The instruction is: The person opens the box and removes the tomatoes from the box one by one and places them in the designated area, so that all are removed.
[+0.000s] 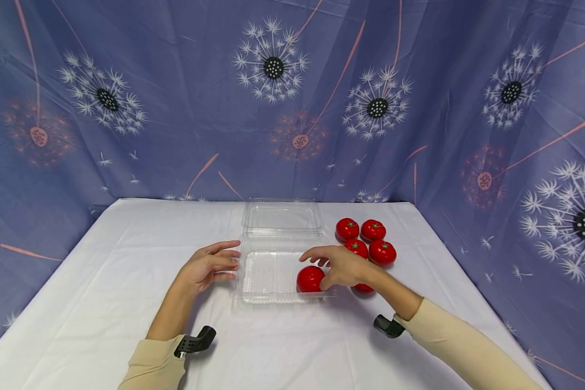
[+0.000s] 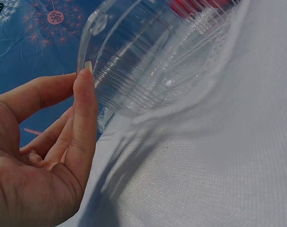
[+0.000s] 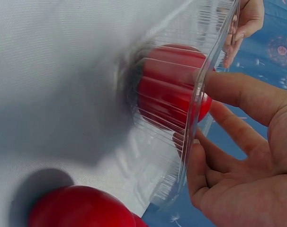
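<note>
A clear hinged plastic container (image 1: 265,273) lies with its lid (image 1: 283,216) folded back behind it. One red tomato (image 1: 310,279) sits at the right end of the base. My right hand (image 1: 338,265) arches loosely over this tomato; its thumb is beside it at the container's right rim, its other fingers spread out. In the right wrist view the tomato (image 3: 169,87) shows through the ribbed wall. My left hand (image 1: 210,265) is at the container's left rim, fingers relaxed, fingertips (image 2: 84,90) at the edge; whether they press it I cannot tell.
Several red tomatoes (image 1: 382,253) with green star-shaped tops are grouped right of the container, one partly hidden under my right forearm. A white cloth (image 1: 283,346) covers the table. A blue dandelion-print curtain (image 1: 185,108) stands behind and along the sides.
</note>
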A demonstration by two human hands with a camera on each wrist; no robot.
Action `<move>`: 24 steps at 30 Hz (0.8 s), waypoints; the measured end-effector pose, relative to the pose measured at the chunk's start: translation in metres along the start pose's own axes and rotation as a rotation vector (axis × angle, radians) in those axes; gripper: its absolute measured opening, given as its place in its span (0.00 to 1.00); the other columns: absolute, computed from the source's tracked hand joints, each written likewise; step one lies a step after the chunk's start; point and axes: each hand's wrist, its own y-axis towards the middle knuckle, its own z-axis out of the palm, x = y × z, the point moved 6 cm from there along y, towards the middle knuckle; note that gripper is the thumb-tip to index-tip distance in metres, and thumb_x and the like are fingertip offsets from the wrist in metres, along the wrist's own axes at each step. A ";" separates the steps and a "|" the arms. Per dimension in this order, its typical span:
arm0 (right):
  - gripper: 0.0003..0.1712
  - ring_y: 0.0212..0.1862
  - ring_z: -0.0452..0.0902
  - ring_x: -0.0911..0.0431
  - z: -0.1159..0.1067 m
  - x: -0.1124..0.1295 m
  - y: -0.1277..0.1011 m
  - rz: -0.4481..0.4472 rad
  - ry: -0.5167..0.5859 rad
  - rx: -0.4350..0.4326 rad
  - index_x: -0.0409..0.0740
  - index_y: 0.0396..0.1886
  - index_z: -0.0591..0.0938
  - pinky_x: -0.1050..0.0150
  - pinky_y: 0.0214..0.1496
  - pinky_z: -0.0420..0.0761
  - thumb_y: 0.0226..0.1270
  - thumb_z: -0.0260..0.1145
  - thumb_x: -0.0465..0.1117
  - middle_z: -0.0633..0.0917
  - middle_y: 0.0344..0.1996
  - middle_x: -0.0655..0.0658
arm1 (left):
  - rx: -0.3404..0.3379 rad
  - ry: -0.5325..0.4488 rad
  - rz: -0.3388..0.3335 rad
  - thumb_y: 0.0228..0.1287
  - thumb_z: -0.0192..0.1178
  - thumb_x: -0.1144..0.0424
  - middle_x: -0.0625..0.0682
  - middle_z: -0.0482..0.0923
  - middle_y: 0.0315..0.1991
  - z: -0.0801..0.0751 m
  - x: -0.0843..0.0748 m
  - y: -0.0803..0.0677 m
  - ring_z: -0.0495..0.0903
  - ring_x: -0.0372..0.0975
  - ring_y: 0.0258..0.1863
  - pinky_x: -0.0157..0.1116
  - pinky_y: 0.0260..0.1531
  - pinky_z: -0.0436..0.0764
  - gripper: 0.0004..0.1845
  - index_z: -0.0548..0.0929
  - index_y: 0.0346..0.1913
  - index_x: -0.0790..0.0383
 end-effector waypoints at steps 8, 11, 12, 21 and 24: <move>0.38 0.56 0.76 0.48 0.002 -0.003 0.002 0.005 -0.019 0.011 0.52 0.64 0.80 0.49 0.61 0.78 0.50 0.75 0.29 0.81 0.57 0.45 | 0.005 0.006 0.000 0.63 0.61 0.76 0.55 0.81 0.53 0.000 0.000 0.000 0.87 0.39 0.38 0.35 0.34 0.88 0.37 0.63 0.75 0.70; 0.38 0.56 0.75 0.48 0.003 -0.004 0.003 0.001 -0.023 0.016 0.52 0.64 0.80 0.51 0.59 0.79 0.50 0.75 0.29 0.81 0.57 0.45 | 0.007 0.009 0.001 0.63 0.61 0.76 0.54 0.81 0.53 0.000 0.001 0.001 0.87 0.39 0.38 0.35 0.34 0.88 0.37 0.63 0.75 0.69; 0.38 0.56 0.75 0.48 0.003 -0.004 0.003 0.001 -0.023 0.018 0.52 0.64 0.80 0.52 0.58 0.79 0.49 0.75 0.29 0.81 0.57 0.45 | 0.008 0.010 0.001 0.63 0.61 0.75 0.54 0.81 0.53 0.000 0.001 0.001 0.86 0.39 0.38 0.35 0.35 0.88 0.37 0.63 0.75 0.69; 0.38 0.56 0.74 0.48 0.005 -0.004 0.006 -0.019 -0.051 0.027 0.52 0.63 0.81 0.61 0.48 0.81 0.47 0.75 0.29 0.81 0.55 0.46 | 0.011 0.011 -0.005 0.64 0.61 0.75 0.55 0.80 0.53 0.000 0.001 0.001 0.86 0.39 0.38 0.35 0.35 0.88 0.36 0.64 0.76 0.68; 0.39 0.56 0.74 0.47 0.006 -0.005 0.007 -0.018 -0.054 0.035 0.52 0.63 0.81 0.60 0.49 0.81 0.47 0.75 0.30 0.81 0.58 0.46 | 0.010 0.011 -0.006 0.64 0.61 0.75 0.55 0.80 0.54 0.000 0.001 0.000 0.86 0.39 0.38 0.35 0.35 0.88 0.37 0.64 0.75 0.68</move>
